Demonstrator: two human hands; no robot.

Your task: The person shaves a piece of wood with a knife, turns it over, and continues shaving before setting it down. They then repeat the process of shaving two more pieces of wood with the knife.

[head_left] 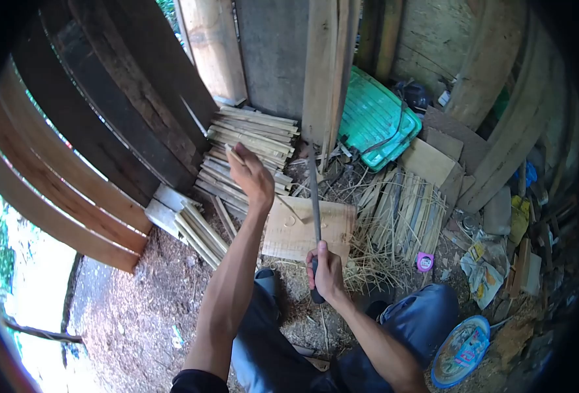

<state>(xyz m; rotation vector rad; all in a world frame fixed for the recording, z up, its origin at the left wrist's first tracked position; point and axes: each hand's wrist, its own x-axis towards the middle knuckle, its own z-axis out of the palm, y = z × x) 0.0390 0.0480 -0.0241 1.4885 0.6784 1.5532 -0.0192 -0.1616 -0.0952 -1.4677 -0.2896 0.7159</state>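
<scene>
My right hand (327, 272) is closed around the dark handle of a long knife (315, 196), whose narrow blade points away from me over a flat wooden board (283, 237). My left hand (253, 177) is raised farther forward, its fingers closed on a short pale bamboo strip (234, 154). Much of that strip is hidden by the hand. Below and behind my left hand lies a stack of split bamboo strips (253, 134). A thin stick (292, 209) and curled shavings (290, 221) rest on the board.
Thin slats (404, 209) and loose shavings (374, 259) lie right of the board. A pink tape measure (425, 262) sits nearby. Green plastic crates (378, 118) lean at the back. A blue-rimmed basin (438, 367) is beside my knee. Plank walls (112, 85) stand left.
</scene>
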